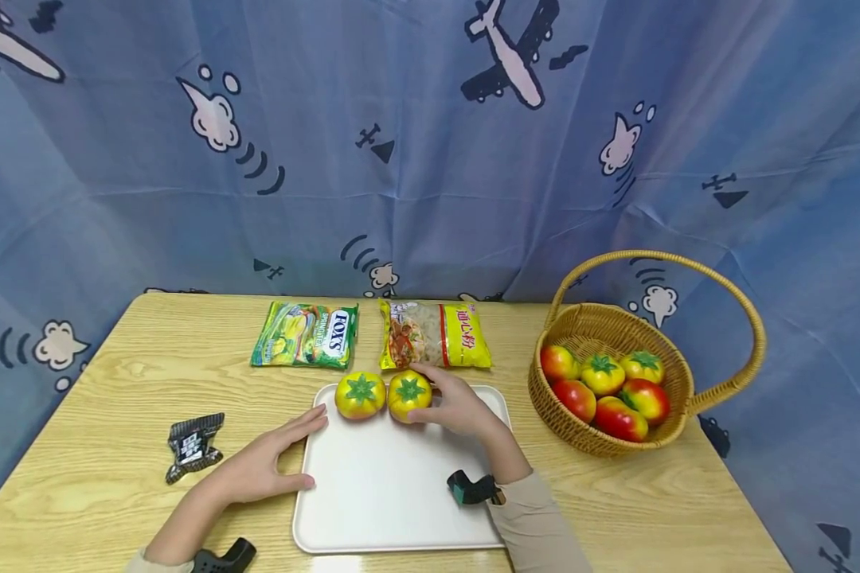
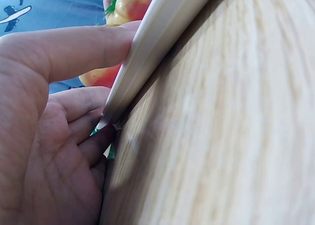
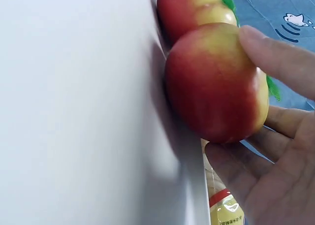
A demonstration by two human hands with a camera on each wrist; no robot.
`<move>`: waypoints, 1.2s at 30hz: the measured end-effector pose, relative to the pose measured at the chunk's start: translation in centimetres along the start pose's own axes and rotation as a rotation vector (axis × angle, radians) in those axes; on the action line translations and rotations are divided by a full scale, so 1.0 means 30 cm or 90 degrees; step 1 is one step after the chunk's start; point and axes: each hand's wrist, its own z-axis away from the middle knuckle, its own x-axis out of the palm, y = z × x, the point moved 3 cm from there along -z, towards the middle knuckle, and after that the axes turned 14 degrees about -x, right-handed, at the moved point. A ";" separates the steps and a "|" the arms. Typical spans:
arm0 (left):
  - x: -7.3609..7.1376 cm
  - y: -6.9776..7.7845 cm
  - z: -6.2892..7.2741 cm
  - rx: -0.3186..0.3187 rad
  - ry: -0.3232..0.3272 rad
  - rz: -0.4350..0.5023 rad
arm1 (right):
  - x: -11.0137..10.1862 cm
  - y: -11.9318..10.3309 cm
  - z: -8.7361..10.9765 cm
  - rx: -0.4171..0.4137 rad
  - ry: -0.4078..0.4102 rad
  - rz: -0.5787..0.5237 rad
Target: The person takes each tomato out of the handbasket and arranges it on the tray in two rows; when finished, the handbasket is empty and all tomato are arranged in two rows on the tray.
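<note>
The white rectangular tray (image 1: pixel 394 485) runs longer from side to side. At its left rim the left hand (image 1: pixel 258 465) rests, thumb and fingers spread, gripping nothing. The nearer right hand (image 1: pixel 462 406) holds the right toy tomato (image 1: pixel 407 398) between thumb and fingers, calyx up at the tray's far edge, just beside the left toy tomato (image 1: pixel 361 396).

Curtain (image 1: pixel 430 175): lit pretty evenly
Tabletop (image 1: pixel 150 342): glare caught at the near edge, grain blurred in left wrist view
Tray (image 3: pixel 74 107): kinda washed out, softly shadowed beside the fruit (image 3: pixel 216 87)
</note>
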 end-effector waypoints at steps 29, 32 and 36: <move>0.003 0.008 0.007 -0.002 0.003 0.014 | -0.066 -0.020 0.028 -0.035 0.034 -0.059; 0.005 0.005 0.007 -0.003 0.001 0.013 | -0.087 -0.024 0.035 -0.042 0.051 -0.074; 0.004 0.006 0.006 0.002 0.010 0.011 | -0.124 -0.037 0.048 -0.032 0.085 -0.082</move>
